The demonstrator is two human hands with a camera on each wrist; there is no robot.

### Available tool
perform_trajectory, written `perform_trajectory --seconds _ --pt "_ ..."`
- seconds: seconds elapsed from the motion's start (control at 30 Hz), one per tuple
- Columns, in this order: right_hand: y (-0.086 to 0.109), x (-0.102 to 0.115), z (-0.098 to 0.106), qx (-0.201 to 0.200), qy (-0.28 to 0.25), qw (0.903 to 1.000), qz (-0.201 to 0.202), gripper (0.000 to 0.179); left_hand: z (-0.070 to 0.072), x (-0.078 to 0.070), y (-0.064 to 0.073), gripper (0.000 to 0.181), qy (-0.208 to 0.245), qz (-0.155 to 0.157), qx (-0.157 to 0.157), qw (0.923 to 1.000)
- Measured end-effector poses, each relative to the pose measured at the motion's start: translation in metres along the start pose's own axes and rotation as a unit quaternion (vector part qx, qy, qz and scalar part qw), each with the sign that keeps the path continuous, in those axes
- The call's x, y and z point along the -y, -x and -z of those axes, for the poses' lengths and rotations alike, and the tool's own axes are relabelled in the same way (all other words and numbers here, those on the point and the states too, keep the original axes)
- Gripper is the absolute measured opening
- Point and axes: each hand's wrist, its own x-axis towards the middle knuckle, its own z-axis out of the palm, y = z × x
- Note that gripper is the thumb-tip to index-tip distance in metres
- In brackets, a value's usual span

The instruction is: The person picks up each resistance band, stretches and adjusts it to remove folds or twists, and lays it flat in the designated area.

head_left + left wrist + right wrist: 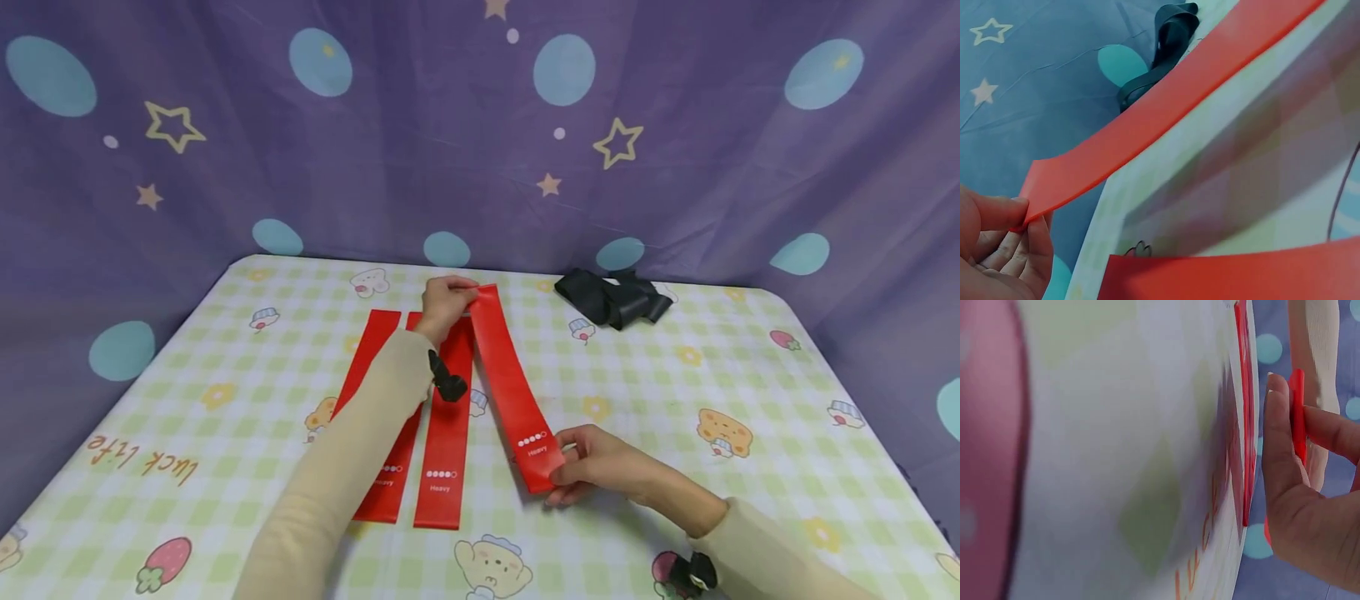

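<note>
A red resistance band (513,375) marked "Heavy" stretches between both hands, raised off the table. My left hand (444,307) pinches its far end between thumb and fingers, which the left wrist view shows closely along the band (1116,140). At the near end, my right hand (588,462) holds the band's lower corner, thumb on one face and fingers behind. In the right wrist view the band (1298,419) appears edge-on in that grip. Two more red bands lie flat to the left: a middle one (442,450) and a left one (367,350), partly hidden by the left sleeve.
A crumpled black band (615,298) lies at the table's back right. The table (750,367) wears a checked cloth printed with cartoons. Behind its far edge hangs a purple curtain (450,133) with stars and blue ovals.
</note>
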Motion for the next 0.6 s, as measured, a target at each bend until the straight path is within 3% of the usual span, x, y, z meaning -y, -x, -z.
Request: perform_trajectory --seconds 0.13,0.37,0.6 --pt "0.000 -0.001 -0.009 0.015 -0.012 0.9998 0.006 0.030 -0.005 0.005 -0.002 0.021 -0.025 -0.007 0.020 0.9995" --pt "0.000 -0.001 -0.024 0.036 -0.018 0.9992 0.006 0.033 -0.012 0.013 -0.002 0.017 -0.082 -0.047 0.037 0.9948" --pt "-0.005 0.000 -0.037 0.042 -0.015 0.9985 -0.030 0.030 -0.019 0.018 0.001 0.016 -0.100 -0.054 0.055 0.9920"
